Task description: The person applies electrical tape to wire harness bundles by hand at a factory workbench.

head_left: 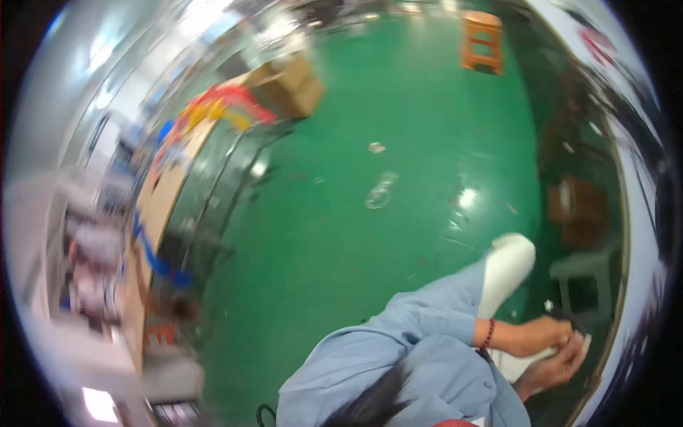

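At the lower right, close beside the long bench, my two hands meet. My left hand, with a dark red beaded bracelet at its wrist and a light blue sleeve behind it, has its fingers closed. My right hand reaches up from below, fingers curled against the left fingertips. A small dark piece shows by the fingertips, blurred; what the fingers hold is too small to make out. My white-clad leg stretches out just beyond the hands.
A pale bench runs down the right, with a brown box and a grey-green stool beneath. An orange stool stands far off. Leftward are a cardboard box and a wooden table. Clear plastic scraps lie on the green floor.
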A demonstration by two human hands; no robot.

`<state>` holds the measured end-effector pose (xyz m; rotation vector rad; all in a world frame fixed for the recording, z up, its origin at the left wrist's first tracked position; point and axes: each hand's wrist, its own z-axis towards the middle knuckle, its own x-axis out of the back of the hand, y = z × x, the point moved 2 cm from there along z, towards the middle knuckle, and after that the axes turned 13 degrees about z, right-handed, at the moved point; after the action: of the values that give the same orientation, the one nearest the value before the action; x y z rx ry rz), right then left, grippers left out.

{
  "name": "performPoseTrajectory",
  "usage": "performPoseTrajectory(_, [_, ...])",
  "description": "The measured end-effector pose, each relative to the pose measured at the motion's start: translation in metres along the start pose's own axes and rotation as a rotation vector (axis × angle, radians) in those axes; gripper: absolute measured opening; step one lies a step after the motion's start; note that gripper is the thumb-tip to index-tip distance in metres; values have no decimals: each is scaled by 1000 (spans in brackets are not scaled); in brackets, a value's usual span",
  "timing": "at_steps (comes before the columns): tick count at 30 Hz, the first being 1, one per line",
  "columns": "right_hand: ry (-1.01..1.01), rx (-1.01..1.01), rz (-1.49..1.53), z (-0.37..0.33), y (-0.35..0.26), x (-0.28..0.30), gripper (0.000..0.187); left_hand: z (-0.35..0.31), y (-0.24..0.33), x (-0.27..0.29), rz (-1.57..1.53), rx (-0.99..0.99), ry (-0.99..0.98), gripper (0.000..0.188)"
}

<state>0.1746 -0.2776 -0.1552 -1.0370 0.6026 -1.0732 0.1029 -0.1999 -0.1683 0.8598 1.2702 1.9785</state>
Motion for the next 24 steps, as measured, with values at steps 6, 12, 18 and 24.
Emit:
performPoseTrajectory(6, [136, -242, 377, -19, 13, 5, 15, -2, -9, -2, 126, -53, -122, 17])
performPoseTrajectory(12, [168, -80, 421, -9, -23, 13, 5, 6, 17, -5, 13, 140, -286, 19])
performPoseTrajectory(18, [29, -34, 120, 11, -35, 62, 21, 14, -2, -23, -37, 177, -350, 33])
performPoseTrajectory(24, [253, 205, -871, 49, -60, 179, 43, 16, -6, -35, -306, 423, -339, 29])
